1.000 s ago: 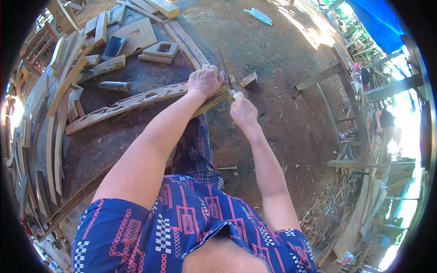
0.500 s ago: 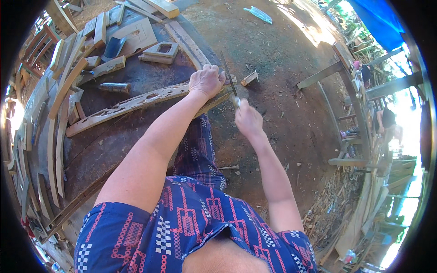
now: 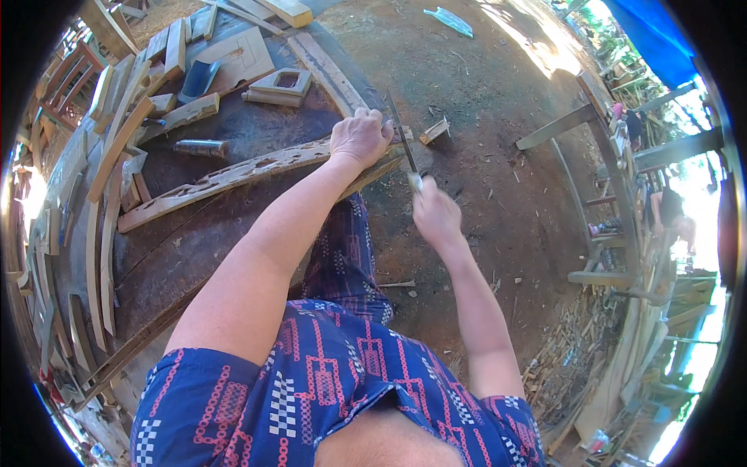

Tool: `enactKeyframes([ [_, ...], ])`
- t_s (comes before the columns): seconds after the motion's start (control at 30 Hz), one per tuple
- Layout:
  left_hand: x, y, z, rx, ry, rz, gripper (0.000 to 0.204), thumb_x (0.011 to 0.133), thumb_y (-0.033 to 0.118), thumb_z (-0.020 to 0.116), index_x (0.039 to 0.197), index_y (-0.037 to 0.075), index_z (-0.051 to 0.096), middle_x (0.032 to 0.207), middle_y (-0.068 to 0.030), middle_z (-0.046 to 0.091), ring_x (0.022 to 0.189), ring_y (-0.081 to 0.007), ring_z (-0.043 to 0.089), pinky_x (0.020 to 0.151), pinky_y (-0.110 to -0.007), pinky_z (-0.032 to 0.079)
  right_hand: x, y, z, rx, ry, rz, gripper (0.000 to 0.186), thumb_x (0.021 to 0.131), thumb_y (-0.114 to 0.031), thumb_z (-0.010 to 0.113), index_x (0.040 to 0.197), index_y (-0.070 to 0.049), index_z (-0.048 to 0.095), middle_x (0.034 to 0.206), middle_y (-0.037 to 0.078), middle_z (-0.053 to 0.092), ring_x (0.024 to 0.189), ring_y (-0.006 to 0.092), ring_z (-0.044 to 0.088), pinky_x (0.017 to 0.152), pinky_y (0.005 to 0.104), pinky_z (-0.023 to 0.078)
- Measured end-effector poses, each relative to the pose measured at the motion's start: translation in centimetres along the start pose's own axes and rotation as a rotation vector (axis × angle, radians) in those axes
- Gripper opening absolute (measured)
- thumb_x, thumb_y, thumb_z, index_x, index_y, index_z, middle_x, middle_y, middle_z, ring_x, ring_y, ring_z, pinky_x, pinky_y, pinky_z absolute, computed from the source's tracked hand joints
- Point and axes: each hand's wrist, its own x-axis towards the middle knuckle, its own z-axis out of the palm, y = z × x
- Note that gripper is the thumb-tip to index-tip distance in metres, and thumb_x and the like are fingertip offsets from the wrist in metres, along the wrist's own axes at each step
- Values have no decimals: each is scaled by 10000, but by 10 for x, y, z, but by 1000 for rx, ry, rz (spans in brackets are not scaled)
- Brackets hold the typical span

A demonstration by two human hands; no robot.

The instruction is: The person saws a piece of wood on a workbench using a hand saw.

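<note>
My left hand (image 3: 360, 138) presses down on a long, worn board (image 3: 233, 177) near its right end, with its fingers wrapped over the wood. The board, pitted with rough hollows, lies slantwise across the dark worktable (image 3: 163, 268). My right hand (image 3: 437, 212) is closed round the handle of a handsaw (image 3: 402, 138), whose thin blade is seen nearly edge-on and points up and away. That blade crosses the board's right end, just right of my left hand. How deep it sits in the wood cannot be seen. My leg is against the table's edge below the board.
A small wood block (image 3: 434, 131) is just beyond the board's end. On the table are a metallic cylinder (image 3: 201, 148), a frame with a square hole (image 3: 282, 87), a blue curved piece (image 3: 199, 80) and several wood strips. Timber posts (image 3: 552, 127) stand right, with people beyond.
The whole view has shifted slightly, so everything sits a little further right. My right hand and the saw have moved slightly toward me; my left hand keeps its place on the board.
</note>
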Motion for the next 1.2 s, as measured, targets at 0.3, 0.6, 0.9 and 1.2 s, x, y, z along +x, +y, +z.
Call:
enactKeyframes([
  [0.3, 0, -6, -2, 14, 4, -11, 401, 922, 392, 441, 963, 40, 628, 1005, -181, 627, 902, -327, 647, 773, -432, 516, -36, -4, 5, 25, -20, 70, 151, 888, -173, 479, 950, -37, 453, 735, 229, 637, 709, 408, 635, 635, 520, 479],
  [0.6, 1, 3, 3, -3, 7, 21, 404, 921, 393, 441, 961, 36, 625, 983, -180, 628, 898, -330, 646, 780, -435, 512, 44, -6, 12, 13, 52, -22, 166, 894, -187, 452, 944, -29, 469, 759, 242, 637, 736, 418, 633, 660, 523, 480],
  [0.9, 0, -5, -3, -6, 0, -6, 396, 918, 386, 445, 957, 38, 629, 989, -182, 628, 915, -333, 643, 786, -437, 511, -63, 3, 7, 10, -72, 100, 159, 891, -184, 477, 970, -47, 459, 707, 232, 632, 676, 412, 633, 618, 533, 479],
  [1.2, 1, 3, 5, -7, 14, 23, 396, 919, 390, 444, 940, 43, 632, 979, -185, 631, 877, -334, 654, 752, -439, 521, 53, -11, 14, 8, 53, 52, 154, 872, -149, 469, 942, -15, 500, 779, 232, 650, 757, 398, 647, 671, 493, 497],
])
